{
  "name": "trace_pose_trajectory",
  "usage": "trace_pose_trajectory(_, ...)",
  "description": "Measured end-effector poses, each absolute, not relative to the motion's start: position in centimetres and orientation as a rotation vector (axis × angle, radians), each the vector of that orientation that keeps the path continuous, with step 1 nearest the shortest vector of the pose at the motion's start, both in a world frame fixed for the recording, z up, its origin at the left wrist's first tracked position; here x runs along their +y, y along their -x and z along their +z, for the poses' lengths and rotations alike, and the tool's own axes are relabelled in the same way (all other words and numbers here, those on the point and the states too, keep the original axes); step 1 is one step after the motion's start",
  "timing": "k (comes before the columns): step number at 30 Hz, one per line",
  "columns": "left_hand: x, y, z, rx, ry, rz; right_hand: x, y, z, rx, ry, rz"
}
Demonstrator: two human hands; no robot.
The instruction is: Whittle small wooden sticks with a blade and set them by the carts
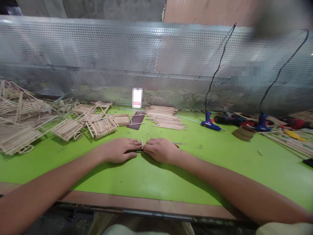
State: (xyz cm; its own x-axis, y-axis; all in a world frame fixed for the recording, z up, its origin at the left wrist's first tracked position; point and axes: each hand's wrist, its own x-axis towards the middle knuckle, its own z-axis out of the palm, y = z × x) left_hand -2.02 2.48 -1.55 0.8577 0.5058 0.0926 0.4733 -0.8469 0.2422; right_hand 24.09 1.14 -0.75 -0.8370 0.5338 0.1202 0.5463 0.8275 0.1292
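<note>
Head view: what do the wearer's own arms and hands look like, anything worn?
Left hand and right hand: ungloved. Left forearm and right forearm: bare, no watch or bracelet visible. Pale cream cloth, likely a sleeve, shows by the right elbow.

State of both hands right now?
Left hand: fingers extended, thumb apart; grip can't be told.
Right hand: fingers curled beside a pale stick; grip can't be told.
</note>
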Motion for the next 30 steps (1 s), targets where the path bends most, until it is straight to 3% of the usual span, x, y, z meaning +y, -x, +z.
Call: trace_pose_trajectory(30, 2.41, 1.52, -1.45, 0.782, -2.782, 0.267, 1.29, -23.39, -0.90, -2.934, 0.880, -0.252)
